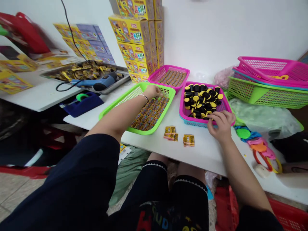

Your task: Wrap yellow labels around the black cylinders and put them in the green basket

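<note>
My left hand [152, 92] is over the far end of a green basket [113, 108], its fingers closed and pointing down. What they hold, if anything, is too blurred to make out. Rows of small wrapped pieces with yellow-brown labels [149, 115] fill that basket. At the near right corner of a pink basket [182, 110], my right hand [221, 124] hovers with thumb and fingers apart. Beside its fingertips lie loose black cylinders with yellow caps [201, 98]. Small flat yellow packets [170, 132] rest on the table between the baskets, with more packets [189, 140] to their right.
Behind stand stacked yellow boxes [134, 30] and another pink basket [166, 81] with rows of pieces. A blue heat gun-like tool [102, 81] lies on a metal tray [125, 77] at left. Stacked baskets [267, 93] and a plastic bag [269, 117] occupy the right.
</note>
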`<action>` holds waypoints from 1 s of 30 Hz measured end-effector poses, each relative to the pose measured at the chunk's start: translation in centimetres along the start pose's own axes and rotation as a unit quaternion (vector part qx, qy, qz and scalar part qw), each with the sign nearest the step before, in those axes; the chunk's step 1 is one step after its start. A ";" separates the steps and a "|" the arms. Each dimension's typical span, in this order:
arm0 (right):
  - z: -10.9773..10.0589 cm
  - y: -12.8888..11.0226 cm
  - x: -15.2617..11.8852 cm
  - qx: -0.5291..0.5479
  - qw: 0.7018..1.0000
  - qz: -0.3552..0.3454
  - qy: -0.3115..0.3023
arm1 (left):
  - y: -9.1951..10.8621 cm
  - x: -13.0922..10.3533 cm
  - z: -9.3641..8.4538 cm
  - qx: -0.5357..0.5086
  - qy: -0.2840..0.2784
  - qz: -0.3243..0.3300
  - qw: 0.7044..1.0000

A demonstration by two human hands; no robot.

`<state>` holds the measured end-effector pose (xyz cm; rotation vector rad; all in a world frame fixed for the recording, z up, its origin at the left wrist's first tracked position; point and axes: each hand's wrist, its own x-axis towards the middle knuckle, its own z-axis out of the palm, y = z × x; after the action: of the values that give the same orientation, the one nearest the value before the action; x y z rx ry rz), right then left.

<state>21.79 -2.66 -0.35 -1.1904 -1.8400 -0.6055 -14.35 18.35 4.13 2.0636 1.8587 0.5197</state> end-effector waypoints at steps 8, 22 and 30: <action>-0.4 -0.5 0.4 0.002 0.999 0.032 -0.017 | -0.6 1.3 1.7 0.070 -0.025 -0.008 0.997; 6.7 -1.2 11.0 0.007 0.801 0.199 -0.564 | 11.0 -15.4 -1.1 0.250 0.026 0.164 0.954; 7.7 -1.2 11.2 0.041 0.769 0.143 -0.622 | 12.5 -27.0 9.8 0.243 -0.048 0.442 0.862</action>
<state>15.53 8.20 5.09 -1.9971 -2.5439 0.6606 -1.19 -9.77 -0.24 3.1856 0.9270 0.1135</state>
